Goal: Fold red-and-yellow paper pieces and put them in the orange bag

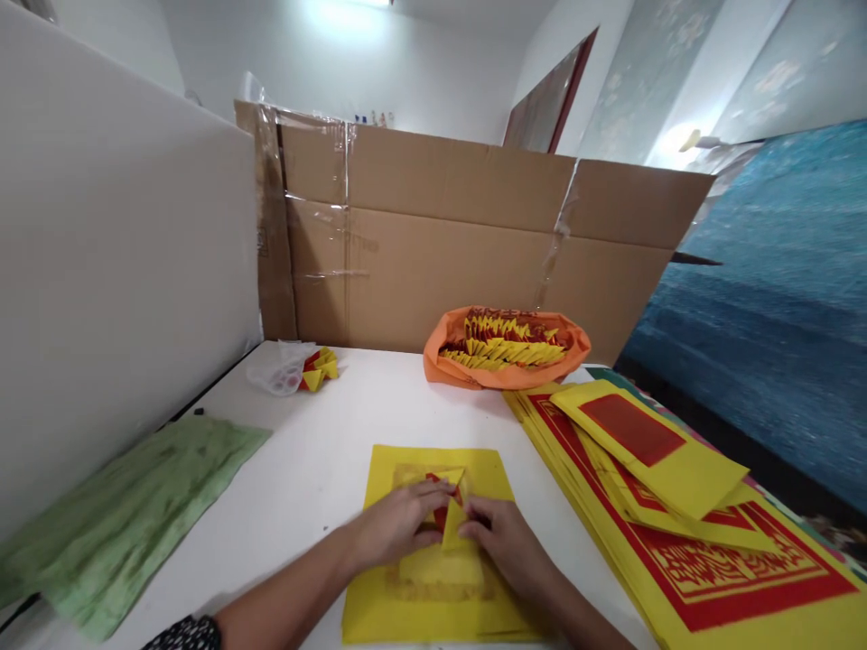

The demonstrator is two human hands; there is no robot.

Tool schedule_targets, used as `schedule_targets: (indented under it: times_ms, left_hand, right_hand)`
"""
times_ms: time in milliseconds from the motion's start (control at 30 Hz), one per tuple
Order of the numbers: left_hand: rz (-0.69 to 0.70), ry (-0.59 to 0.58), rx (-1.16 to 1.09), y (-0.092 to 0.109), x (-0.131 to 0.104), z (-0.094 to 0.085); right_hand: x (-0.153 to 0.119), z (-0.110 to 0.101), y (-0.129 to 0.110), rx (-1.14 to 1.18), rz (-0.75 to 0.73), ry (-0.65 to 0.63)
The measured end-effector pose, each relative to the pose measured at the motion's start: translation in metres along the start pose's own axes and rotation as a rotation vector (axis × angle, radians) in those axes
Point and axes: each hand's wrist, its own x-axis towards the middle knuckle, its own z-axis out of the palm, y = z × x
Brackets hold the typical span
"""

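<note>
A folded piece of yellow and red joss paper (453, 534) lies between my two hands, with triangular flaps standing up. My left hand (406, 522) presses on its left side, fingers on the red part and thumb lower down. At its right edge, my right hand (499, 536) pinches the paper between thumb and bent fingers. Underneath is a yellow sheet or pile of sheets (437, 456) with a duller square in its middle, partly covered by my hands and forearms.
An orange bag (437, 361) full of folded yellow and red papers stands at the back. Large printed yellow sheets (738, 587) are piled on the right, smaller ones (704, 478) on top. At left are a green cloth (155, 506) and clear plastic (277, 370) beside folded paper (321, 368). Cardboard (433, 262) rises behind.
</note>
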Motion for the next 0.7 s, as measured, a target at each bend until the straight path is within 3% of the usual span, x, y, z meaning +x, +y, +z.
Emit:
schedule_targets:
  times_ms: [167, 333, 500, 700]
  left_hand:
    - [-0.013, 0.029, -0.111, 0.008, 0.002, -0.007]
    - [-0.102, 0.076, -0.341, 0.003, 0.007, -0.001]
    - [-0.237, 0.263, -0.627, -0.019, 0.015, 0.016]
    - [-0.275, 0.351, -0.593, -0.03, 0.017, 0.024]
  right_hand:
    - [0.018, 0.007, -0.001, 0.067, 0.03, 0.029]
    - [0.01, 0.019, 0.003, -0.075, -0.004, 0.159]
    - [-0.008, 0.03, 0.006, -0.473, -0.253, 0.249]
    - [-0.03, 0.05, 0.018, -0.743, -0.55, 0.383]
